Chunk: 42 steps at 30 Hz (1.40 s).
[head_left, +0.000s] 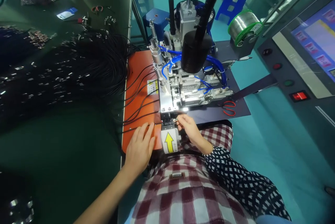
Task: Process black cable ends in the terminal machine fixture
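My left hand [140, 145] lies on the orange plate [140, 63], fingers stretched out, fingertips by a thin black cable [158, 123]. That cable runs rightward over a black slotted holder at the front of the machine. At its end, my right hand [190, 129] pinches a small shiny metal connector [175, 120] between thumb and fingers; its exact shape is partly hidden. Several more black cables [140, 107] cross the plate and go into the machine [166, 94]. Just below the holder is a white label [169, 141] with a yellow arrow.
A large heap of black cables [104, 59] covers the dark table at left. Red-handled cutters [229, 108] lie right of the machine. A black nozzle [196, 51] hangs above it. A solder wire spool [244, 26] and a control panel [293, 66] stand at right.
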{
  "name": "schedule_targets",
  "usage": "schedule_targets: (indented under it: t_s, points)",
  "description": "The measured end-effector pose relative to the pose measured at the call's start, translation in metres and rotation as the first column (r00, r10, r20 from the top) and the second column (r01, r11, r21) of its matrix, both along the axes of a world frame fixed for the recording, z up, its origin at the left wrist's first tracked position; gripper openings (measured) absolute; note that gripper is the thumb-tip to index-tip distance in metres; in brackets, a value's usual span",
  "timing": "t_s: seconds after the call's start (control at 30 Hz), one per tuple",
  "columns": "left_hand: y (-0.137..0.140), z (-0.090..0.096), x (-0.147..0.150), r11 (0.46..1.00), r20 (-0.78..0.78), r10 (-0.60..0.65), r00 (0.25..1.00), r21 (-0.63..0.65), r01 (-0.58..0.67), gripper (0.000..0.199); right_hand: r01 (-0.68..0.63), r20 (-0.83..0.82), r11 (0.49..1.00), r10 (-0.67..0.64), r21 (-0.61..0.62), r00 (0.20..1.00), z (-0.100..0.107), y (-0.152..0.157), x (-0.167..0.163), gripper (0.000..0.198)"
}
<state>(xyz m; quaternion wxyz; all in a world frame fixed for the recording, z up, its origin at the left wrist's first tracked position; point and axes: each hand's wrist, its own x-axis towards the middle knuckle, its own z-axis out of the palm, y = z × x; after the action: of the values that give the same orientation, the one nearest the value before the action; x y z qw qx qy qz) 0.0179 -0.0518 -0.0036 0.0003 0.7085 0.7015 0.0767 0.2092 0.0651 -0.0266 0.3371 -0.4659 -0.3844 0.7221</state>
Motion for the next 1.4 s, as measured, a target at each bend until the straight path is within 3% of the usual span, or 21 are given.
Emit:
schedule_targets:
  t_s: [0.23,0.4,0.53,0.63,0.7,0.83,0.9,0.93,1.0,1.07,1.13,1.27,1.4]
  points:
    - [0.0,-0.001,-0.004,1.0,0.033,0.011,0.999,0.0,-0.011,0.047,0.1,0.069,0.995,-0.098,-0.016,0.993,-0.009,-0.003,0.026,0.041]
    - [0.047,0.008,-0.012,0.999,0.091,-0.032,0.995,0.008,0.032,0.045,0.097,0.073,0.995,-0.096,-0.001,0.993,-0.01,-0.009,0.035,0.036]
    - [0.07,0.03,-0.033,0.993,0.201,-0.121,0.972,0.011,0.121,0.042,0.073,0.098,0.997,-0.076,0.033,0.992,-0.006,-0.009,0.042,0.031]
    - [0.049,0.055,-0.051,0.948,0.269,-0.266,0.926,-0.102,0.302,0.031,0.056,0.133,0.998,-0.061,0.036,0.989,0.001,-0.009,0.054,0.03]
    - [0.026,0.07,-0.063,0.856,0.226,-0.378,0.898,-0.284,0.432,0.019,0.071,0.14,0.997,-0.075,0.037,0.987,0.007,-0.008,0.064,0.029]
    - [-0.003,0.085,-0.086,0.811,-0.052,-0.399,0.915,-0.485,0.327,0.022,0.083,0.127,0.995,-0.09,0.058,0.988,0.021,-0.005,0.07,0.026]
    - [-0.004,0.092,-0.096,0.8,-0.024,-0.395,0.918,-0.499,0.332,0.027,0.063,0.12,0.995,-0.072,0.078,0.99,0.027,-0.002,0.066,0.026]
    - [-0.002,0.096,-0.101,0.804,0.045,-0.382,0.923,-0.477,0.356,0.027,0.052,0.117,0.994,-0.063,0.096,0.991,0.03,-0.001,0.064,0.026]
    - [0.002,0.106,-0.109,0.859,0.211,-0.312,0.926,-0.353,0.37,0.025,0.022,0.117,0.991,-0.038,0.135,0.992,0.037,-0.002,0.059,0.025]
    - [0.006,0.113,-0.112,0.939,0.341,-0.208,0.917,-0.192,0.284,0.021,-0.041,0.121,0.985,0.021,0.167,0.992,0.043,-0.007,0.052,0.02]
    - [0.008,0.112,-0.11,0.98,0.396,-0.142,0.907,-0.07,0.184,0.018,-0.15,0.106,0.971,0.132,0.184,0.986,0.049,-0.016,0.044,0.02]
    - [0.011,0.087,-0.095,0.982,0.32,-0.182,0.93,0.014,0.188,0.013,-0.308,0.03,0.925,0.309,0.223,0.951,0.053,-0.034,0.026,0.045]
    - [0.019,0.068,-0.061,0.953,0.107,-0.303,0.947,0.055,0.298,0.014,-0.222,-0.057,0.964,0.232,0.144,0.971,0.052,-0.043,0.015,0.022]
